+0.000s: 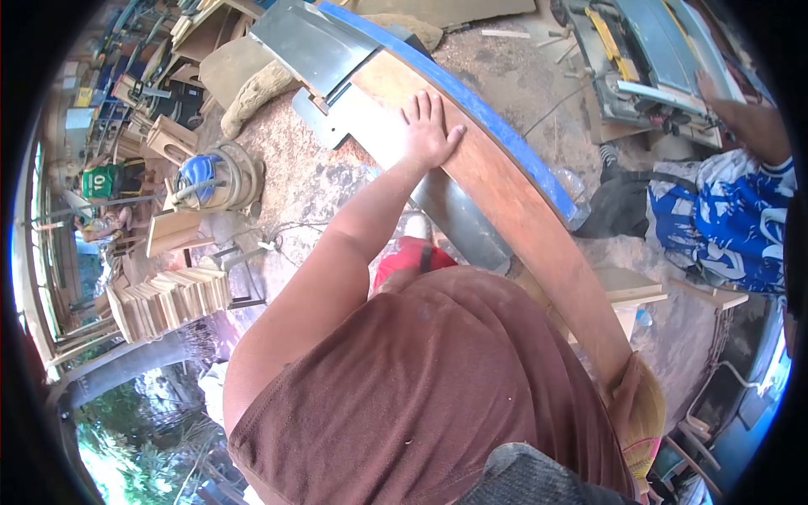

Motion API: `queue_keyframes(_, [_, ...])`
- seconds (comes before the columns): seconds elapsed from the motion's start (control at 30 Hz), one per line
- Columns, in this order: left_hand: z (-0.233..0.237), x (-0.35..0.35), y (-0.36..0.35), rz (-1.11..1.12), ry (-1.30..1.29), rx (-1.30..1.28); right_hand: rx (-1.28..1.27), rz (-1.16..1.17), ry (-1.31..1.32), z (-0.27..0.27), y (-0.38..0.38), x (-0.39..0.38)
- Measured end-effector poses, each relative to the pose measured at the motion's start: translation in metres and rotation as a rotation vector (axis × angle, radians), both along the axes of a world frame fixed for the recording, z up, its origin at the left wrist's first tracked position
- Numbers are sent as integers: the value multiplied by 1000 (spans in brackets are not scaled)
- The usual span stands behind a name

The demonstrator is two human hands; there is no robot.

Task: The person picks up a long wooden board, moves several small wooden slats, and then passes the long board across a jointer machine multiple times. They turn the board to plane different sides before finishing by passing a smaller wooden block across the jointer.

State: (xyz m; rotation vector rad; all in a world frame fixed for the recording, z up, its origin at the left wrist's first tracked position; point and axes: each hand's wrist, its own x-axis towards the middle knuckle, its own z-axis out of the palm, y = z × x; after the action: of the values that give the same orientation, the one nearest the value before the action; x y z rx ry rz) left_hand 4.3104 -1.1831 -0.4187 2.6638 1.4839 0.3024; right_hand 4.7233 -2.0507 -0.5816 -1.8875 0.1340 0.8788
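Observation:
A long wooden board [505,202] with a blue far edge runs from the upper left to the lower right. It lies across a grey metal machine table [316,42]. My left hand [429,130] rests flat on the board's far part, fingers spread and palm down. My right hand [627,389] grips the board's near end at the lower right. It is partly hidden by my brown shirt and a yellowish woven thing [646,417].
Another person in a blue and white shirt [724,215] stands at the right, one hand [711,88] on a green-grey machine [648,50]. At the left are a blue and tan motor unit [206,177] and stacked wooden pieces [168,299]. Sawdust covers the ground [295,168].

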Motion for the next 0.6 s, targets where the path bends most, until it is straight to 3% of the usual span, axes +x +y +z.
queue_keyframes(0.03, [-3,-1,0,5,-20,5,-169,7,-26,63,68,-26])
queue_keyframes(0.07, [-6,-2,0,-7,-31,5,-332,12,-36,164,182,-71])
queue_keyframes(0.1, [-7,-3,2,-17,-44,8,-326,17,-62,170,214,-82])
queue_keyframes(0.17, [-12,-5,3,-17,-107,8,-894,124,-1133,174,264,-96])
queue_keyframes(0.23, [-9,-9,4,-58,-49,-7,-411,309,-1335,172,348,-117])
queue_keyframes(0.27, [-3,-12,3,-85,-89,-54,9,401,-1327,183,417,-157])
queue_keyframes(0.3, [-2,-15,5,-75,-108,-59,92,519,-1104,183,467,-188])
queue_keyframes(0.37, [-2,-27,8,-209,-140,-166,134,1105,-1189,224,586,-253])
queue_keyframes(0.4, [10,-35,9,-225,-232,-132,-41,1265,-1055,239,638,-284])
queue_keyframes(0.43, [3,-43,23,-217,-248,-141,44,1305,-1104,226,678,-306])
queue_keyframes(0.5, [-21,-67,61,-453,-768,-344,125,1399,-1202,204,780,-345])
queue_keyframes(0.6, [12,-88,93,-425,-828,-410,41,1514,-1231,218,857,-364])
